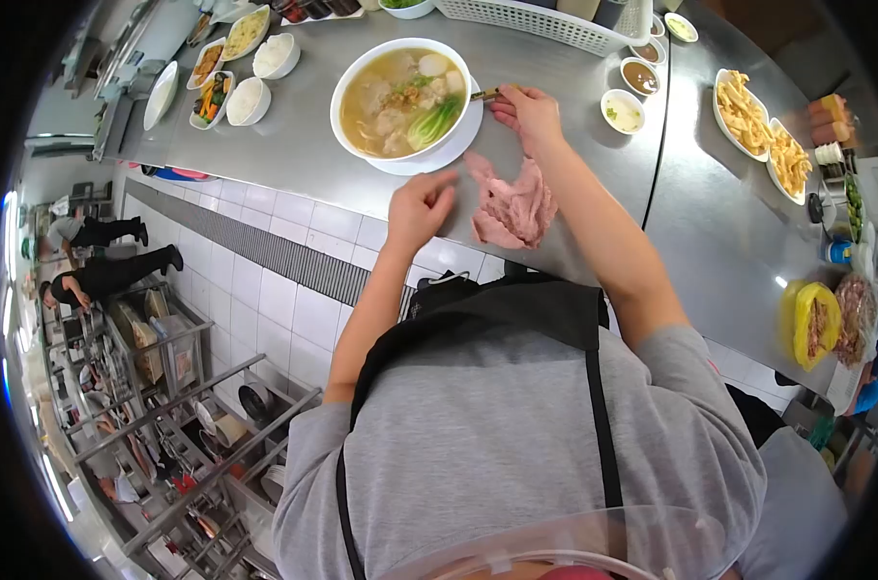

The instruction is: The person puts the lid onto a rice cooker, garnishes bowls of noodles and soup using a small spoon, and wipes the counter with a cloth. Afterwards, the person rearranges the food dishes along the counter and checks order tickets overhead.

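A large white bowl (336, 108) of noodle soup with dumplings, leafy greens and browned bits stands on a white plate (455, 147). At the bowl's right side, my right hand (528, 114) pinches a thin dark-and-gold stick-like utensil (484, 94), whose tip meets the rim area; its exact kind is unclear. My left hand (422, 208) hangs at the counter's front edge, just below the plate. Its fingers are curled in, with nothing visible in them. Between my forearms a crumpled pink cloth (513, 205) lies over the counter edge, close to both hands.
On the steel counter (294, 145) are rice bowls (248, 101), side dishes (212, 100), sauce cups (623, 111) and a white basket (555, 27). Fries (744, 114) stand right of a counter seam. Two people in dark clothing stand at left beyond metal racks (197, 435).
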Available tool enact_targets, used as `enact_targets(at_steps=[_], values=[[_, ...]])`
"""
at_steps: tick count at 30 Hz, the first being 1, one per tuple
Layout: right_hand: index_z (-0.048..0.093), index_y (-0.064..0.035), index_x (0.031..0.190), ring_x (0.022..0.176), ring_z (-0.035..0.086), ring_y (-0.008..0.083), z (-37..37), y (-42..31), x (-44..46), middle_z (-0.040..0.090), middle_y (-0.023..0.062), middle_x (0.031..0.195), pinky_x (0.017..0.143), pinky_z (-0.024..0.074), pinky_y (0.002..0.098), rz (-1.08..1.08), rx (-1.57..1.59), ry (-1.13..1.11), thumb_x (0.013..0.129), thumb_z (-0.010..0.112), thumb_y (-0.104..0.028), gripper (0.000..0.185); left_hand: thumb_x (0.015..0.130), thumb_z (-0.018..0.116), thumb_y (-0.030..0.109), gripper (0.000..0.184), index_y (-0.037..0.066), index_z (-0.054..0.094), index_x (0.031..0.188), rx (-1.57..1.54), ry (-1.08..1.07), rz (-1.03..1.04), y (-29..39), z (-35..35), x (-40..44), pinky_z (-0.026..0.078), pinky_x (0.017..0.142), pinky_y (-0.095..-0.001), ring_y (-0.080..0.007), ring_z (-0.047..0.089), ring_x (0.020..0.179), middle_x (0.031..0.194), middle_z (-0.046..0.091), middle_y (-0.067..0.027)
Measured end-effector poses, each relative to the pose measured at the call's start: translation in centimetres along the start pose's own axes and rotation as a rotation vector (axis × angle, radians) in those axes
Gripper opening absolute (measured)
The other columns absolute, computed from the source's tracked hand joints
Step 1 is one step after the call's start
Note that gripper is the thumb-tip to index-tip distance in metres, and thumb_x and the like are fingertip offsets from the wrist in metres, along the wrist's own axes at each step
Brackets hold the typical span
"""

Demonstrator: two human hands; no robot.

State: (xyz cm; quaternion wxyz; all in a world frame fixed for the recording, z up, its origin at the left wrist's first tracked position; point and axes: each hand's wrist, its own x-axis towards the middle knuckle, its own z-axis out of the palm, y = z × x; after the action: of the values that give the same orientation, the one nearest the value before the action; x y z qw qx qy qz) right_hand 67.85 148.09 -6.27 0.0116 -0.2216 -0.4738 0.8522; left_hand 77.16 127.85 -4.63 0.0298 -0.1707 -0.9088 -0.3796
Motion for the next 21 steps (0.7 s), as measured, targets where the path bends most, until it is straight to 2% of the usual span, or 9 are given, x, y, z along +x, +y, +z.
enact_targets(at_steps=[3, 5, 8, 11, 14, 16, 17, 19, 21], values=[[0.055, 0.0047, 0.089, 0.063, 0.059, 0.0154, -0.3, -0.1, -0.2, 0.06, 0.01, 0.077, 0.056, 0.0508, 0.0242, 0.006, -0.01, 0.011, 0.077, 0.06, -0.011, 0.02, 0.068, 0.065, 0.008, 0.018, 0.006, 0.064, 0.086, -0.232, -0.11, 0.157, 1.0, 0.6, -1.2, 0.029, 0.044, -0.0215, -0.0074, 0.034, 0.047, 0.052, 0.04, 0.0012], [0.051, 0.0058, 0.093, 0.071, 0.059, 0.0182, -0.4, -0.2, -0.3, 0.059, 0.0129, 0.083, 0.063, 0.05, 0.0259, 0.004, -0.002, -0.03, 0.076, 0.064, -0.017, 0.031, 0.068, 0.066, 0.009, 0.011, 0.003, 0.06, 0.075, -0.298, 0.065, -0.084, 1.3, 1.4, -1.6, 0.031, 0.044, -0.0216, -0.0076, 0.037, 0.048, 0.054, 0.043, 0.0002], [0.051, 0.0035, 0.095, 0.07, 0.058, 0.0173, -1.1, -0.8, -2.1, 0.059, 0.0118, 0.082, 0.06, 0.0484, 0.0263, -0.028, -0.171, 0.085, 0.074, 0.066, -0.021, 0.036, 0.07, 0.066, 0.006, 0.008, 0.003, 0.059, 0.073, -0.294, 0.177, -0.084, 1.6, 0.0, -1.2, 0.032, 0.045, -0.02, -0.0045, 0.037, 0.05, 0.059, 0.05, 0.0012], [0.055, -0.0055, 0.092, 0.066, 0.057, 0.0186, -3.0, -0.5, -9.5, 0.058, 0.0074, 0.076, 0.065, 0.0455, 0.0352, -0.651, -0.787, -0.031, 0.068, 0.067, -0.024, 0.032, 0.074, 0.061, 0.002, 0.004, 0.003, 0.062, 0.078, -0.359, 0.336, 0.085, -1.2, -1.8, -1.3, 0.033, 0.047, -0.0194, -0.0056, 0.042, 0.053, 0.062, 0.052, -0.0012], [0.057, -0.0063, 0.091, 0.073, 0.057, 0.0218, -3.2, -1.1, -15.6, 0.057, 0.0082, 0.078, 0.073, 0.0438, 0.0389, -0.724, -1.269, -0.341, 0.065, 0.066, -0.02, 0.031, 0.084, 0.05, 0.011, 0.016, 0.001, 0.057, 0.073, -0.475, 0.544, -0.163, -3.9, -4.7, -1.0, 0.031, 0.046, -0.0186, -0.0051, 0.035, 0.05, 0.058, 0.045, 0.0011], [0.058, -0.0107, 0.091, 0.074, 0.056, 0.0256, -4.3, 1.9, -15.9, 0.058, 0.0066, 0.075, 0.069, 0.0452, 0.0403, -1.367, -1.468, -0.156, 0.07, 0.057, -0.022, 0.024, 0.086, 0.048, 0.015, 0.019, 0.003, 0.052, 0.071, -0.618, 0.628, -0.268, -5.6, -6.8, 0.8, 0.031, 0.046, -0.0191, -0.0054, 0.034, 0.051, 0.059, 0.044, 0.0014], [0.058, -0.0107, 0.091, 0.074, 0.056, 0.0256, -4.0, 1.8, -16.0, 0.058, 0.0066, 0.075, 0.069, 0.0452, 0.0403, -1.368, -1.477, -0.138, 0.07, 0.057, -0.022, 0.024, 0.086, 0.048, 0.016, 0.02, 0.005, 0.049, 0.07, -0.677, 0.626, -0.276, -7.0, -8.2, 1.8, 0.031, 0.045, -0.0197, -0.0056, 0.034, 0.052, 0.061, 0.044, 0.0008], [0.059, -0.0131, 0.089, 0.076, 0.055, 0.0266, -3.2, 1.8, -15.8, 0.057, 0.0067, 0.077, 0.07, 0.0453, 0.0396, -0.891, -1.525, -0.157, 0.073, 0.055, -0.019, 0.017, 0.086, 0.048, 0.017, 0.015, 0.003, 0.05, 0.089, -0.616, 0.619, -0.296, -13.7, -8.5, 4.3, 0.038, 0.05, -0.0212, -0.009, 0.042, 0.057, 0.067, 0.048, -0.0026], [0.059, -0.0145, 0.087, 0.078, 0.054, 0.0269, -2.3, 2.3, -14.8, 0.057, 0.0072, 0.081, 0.069, 0.0458, 0.0382, -0.81, -1.214, -0.045, 0.075, 0.054, -0.017, 0.013, 0.086, 0.047, 0.018, 0.032, 0.001, 0.039, 0.112, -0.642, 0.475, -0.41, -12.1, -8.6, 6.1, 0.046, 0.057, -0.0252, -0.0143, 0.052, 0.067, 0.077, 0.053, -0.0072]])
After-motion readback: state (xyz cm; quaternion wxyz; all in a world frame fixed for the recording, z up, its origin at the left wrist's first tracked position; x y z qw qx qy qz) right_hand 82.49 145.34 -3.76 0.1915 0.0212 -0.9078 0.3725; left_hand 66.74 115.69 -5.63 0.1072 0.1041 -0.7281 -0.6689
